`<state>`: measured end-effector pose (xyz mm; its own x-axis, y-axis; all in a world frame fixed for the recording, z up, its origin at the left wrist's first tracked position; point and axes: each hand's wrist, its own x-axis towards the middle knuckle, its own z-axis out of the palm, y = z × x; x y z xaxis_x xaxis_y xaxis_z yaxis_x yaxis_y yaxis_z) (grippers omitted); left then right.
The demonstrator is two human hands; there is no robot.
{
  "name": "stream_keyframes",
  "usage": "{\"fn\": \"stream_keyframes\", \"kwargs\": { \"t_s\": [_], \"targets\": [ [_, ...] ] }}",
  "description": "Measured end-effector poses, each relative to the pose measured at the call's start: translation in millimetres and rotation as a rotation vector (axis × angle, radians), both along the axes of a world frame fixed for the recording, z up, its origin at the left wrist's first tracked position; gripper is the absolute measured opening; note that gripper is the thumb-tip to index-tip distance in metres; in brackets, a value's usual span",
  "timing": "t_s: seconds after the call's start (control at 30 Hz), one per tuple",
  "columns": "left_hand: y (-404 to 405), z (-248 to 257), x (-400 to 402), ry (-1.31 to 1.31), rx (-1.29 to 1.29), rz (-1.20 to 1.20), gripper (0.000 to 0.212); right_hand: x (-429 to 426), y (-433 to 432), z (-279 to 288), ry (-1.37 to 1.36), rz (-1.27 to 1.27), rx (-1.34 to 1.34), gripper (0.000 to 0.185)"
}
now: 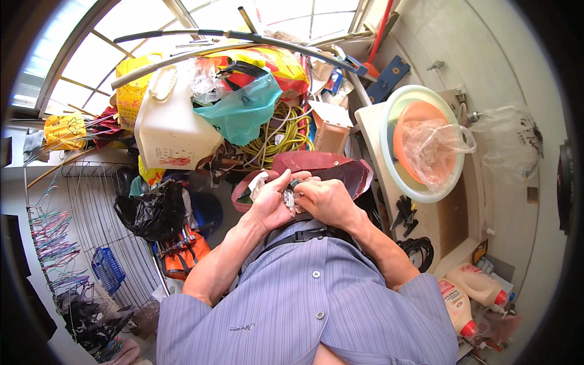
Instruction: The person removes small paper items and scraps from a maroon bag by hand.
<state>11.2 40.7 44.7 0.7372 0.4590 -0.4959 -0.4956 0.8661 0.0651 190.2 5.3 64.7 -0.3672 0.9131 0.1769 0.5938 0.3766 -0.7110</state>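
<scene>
My left hand [269, 205] is palm up in front of my waist and cradles several small silvery and dark pieces [289, 199], perhaps foil or clear wrapping. The fingers of my right hand [329, 200] pinch at these same pieces from the right side. Fingers partly cover them, so their exact kind is unclear. Just beyond both hands, a dark red bag [315, 160] stands with its mouth open. White crumpled paper or plastic [258, 180] shows at the bag's left side, beside my left hand.
Behind the bag are a coiled yellow hose [273, 141], a white plastic bin [175, 127] and a teal plastic bag [248, 112]. Nested basins [390, 150] rest on a counter at right. A black bag [153, 210] and a wire rack [86, 200] are at left.
</scene>
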Motion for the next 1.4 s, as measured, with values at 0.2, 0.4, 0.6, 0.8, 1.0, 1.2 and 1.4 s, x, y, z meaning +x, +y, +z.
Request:
{"fn": "stream_keyframes", "kwargs": {
  "t_s": [0.2, 0.4, 0.6, 0.8, 1.0, 1.2, 1.4],
  "targets": [
    [-2, -20, -6, -0.123, -0.054, -0.003, 0.038, 6, -1, 12, 0.535, -0.163, -0.47, 0.016],
    [2, -16, -9, -0.067, 0.064, -0.113, 0.037, 22, 0, 4, 0.489, -0.21, -0.53, 0.014],
    [2, -15, -3, -0.003, -0.064, -0.036, 0.044, 40, -2, 4, 1.336, -0.091, -0.935, 0.007],
    [5, -15, -5, -0.06, 0.025, -0.003, 0.05, 25, -3, 7, 0.585, -0.157, -0.427, 0.012],
    [5, -16, -7, -0.119, 0.015, -0.002, 0.052, 15, -2, 3, 0.161, -0.123, 0.01, 0.01],
    [2, -23, -7, -0.199, 0.009, 0.003, 0.052, 7, -4, -3, -0.005, -0.119, 0.039, 0.015],
    [-4, -25, -4, -0.094, 0.018, -0.001, 0.049, 6, -6, -7, -0.018, -0.104, 0.038, 0.012]
  ]
}}
